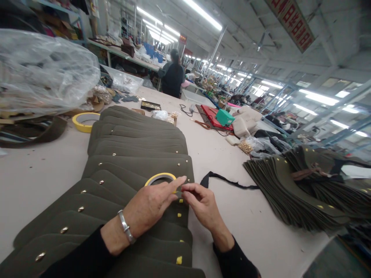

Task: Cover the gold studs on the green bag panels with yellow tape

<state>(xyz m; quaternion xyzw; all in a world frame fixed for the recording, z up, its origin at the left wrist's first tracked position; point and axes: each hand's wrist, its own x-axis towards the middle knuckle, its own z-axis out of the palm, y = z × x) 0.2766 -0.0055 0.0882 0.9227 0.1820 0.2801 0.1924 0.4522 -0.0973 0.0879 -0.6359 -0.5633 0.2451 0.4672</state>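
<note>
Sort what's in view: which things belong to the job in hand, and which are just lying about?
Likely in the job:
- left hand and right hand
- tape roll by the left hand
- fanned panels
- yellow bits on them

Apparently lying about:
- other roll, further left
- plastic bag
- teal box
- black strip

Left side of the table [222, 156]: one large clear plastic bag [49, 69], bulging, stood above a dark curved strap [37, 133]. Toward the far edge: one black tray [150, 105] held small gold-coloured pieces, and a black cable [188, 111] lay loosely looped nearby. Right of these: one green box [224, 117] sat on a red item [209, 115], near a bag of gold-coloured pieces [245, 146]. Beyond: one person in dark clothing [173, 79]. Overhead: lit tube lights [203, 13], one ceiling fan [260, 46], and a red-lettered sign [293, 24] hung at my upper right.
</note>
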